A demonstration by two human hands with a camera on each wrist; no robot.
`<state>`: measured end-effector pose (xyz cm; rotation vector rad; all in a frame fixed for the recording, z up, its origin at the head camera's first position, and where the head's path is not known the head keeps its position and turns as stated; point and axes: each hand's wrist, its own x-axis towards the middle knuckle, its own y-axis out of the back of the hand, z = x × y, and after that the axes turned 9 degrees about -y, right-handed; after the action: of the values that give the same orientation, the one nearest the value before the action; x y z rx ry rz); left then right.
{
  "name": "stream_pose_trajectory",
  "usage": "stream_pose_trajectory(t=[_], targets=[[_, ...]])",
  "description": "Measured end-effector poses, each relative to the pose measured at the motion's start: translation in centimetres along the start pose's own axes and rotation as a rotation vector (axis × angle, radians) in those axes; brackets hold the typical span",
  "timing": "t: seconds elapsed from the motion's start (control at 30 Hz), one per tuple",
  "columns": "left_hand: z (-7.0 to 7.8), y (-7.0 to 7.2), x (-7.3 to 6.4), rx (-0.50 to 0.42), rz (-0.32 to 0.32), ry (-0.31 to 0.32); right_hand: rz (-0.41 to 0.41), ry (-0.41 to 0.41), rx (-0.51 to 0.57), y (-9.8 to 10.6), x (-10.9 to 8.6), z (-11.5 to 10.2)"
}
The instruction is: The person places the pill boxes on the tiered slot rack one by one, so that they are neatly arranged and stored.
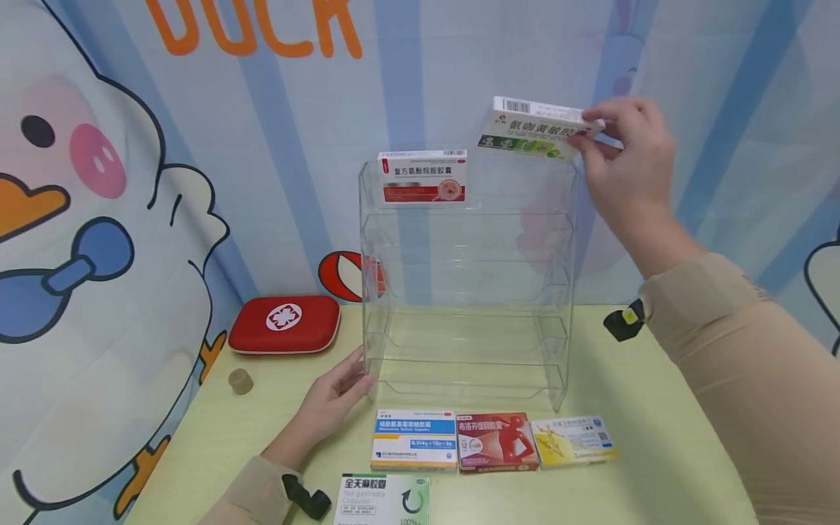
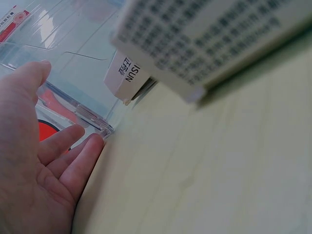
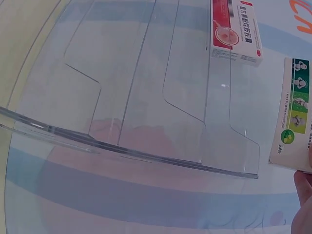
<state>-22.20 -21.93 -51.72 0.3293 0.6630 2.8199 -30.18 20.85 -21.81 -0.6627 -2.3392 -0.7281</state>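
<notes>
My right hand [image 1: 630,160] pinches the right end of a white and green medicine box [image 1: 528,135] between thumb and fingers. The box hangs slightly tilted above the top tier of a clear acrylic tiered rack [image 1: 467,362], towards its right side. On that tier, at the left, stands a red and white medicine box [image 1: 424,179]. Low down at the rack's left side, my left hand [image 1: 331,397] rests against the side panel. Its thumb lies apart from the loosely bent fingers [image 2: 80,163] in the left wrist view.
In front of the rack lie a blue and white box [image 1: 413,441], a red box [image 1: 496,443] and a yellow and white box [image 1: 574,441]. Nearer is a green and white box [image 1: 383,499]. A red zip case [image 1: 285,325] and a small brown cylinder [image 1: 240,381] sit left.
</notes>
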Motion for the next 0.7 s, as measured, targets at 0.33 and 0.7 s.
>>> stream_pose_trajectory(t=[0.33,0.7], targets=[[-0.1,0.0,-0.1,-0.013,0.001,-0.002,-0.048,-0.037,-0.077,-0.8,-0.4,1.3],[-0.1,0.0,0.0,0.013,0.003,-0.021,-0.078,-0.033,-0.103,-1.3,-0.8,2.4]])
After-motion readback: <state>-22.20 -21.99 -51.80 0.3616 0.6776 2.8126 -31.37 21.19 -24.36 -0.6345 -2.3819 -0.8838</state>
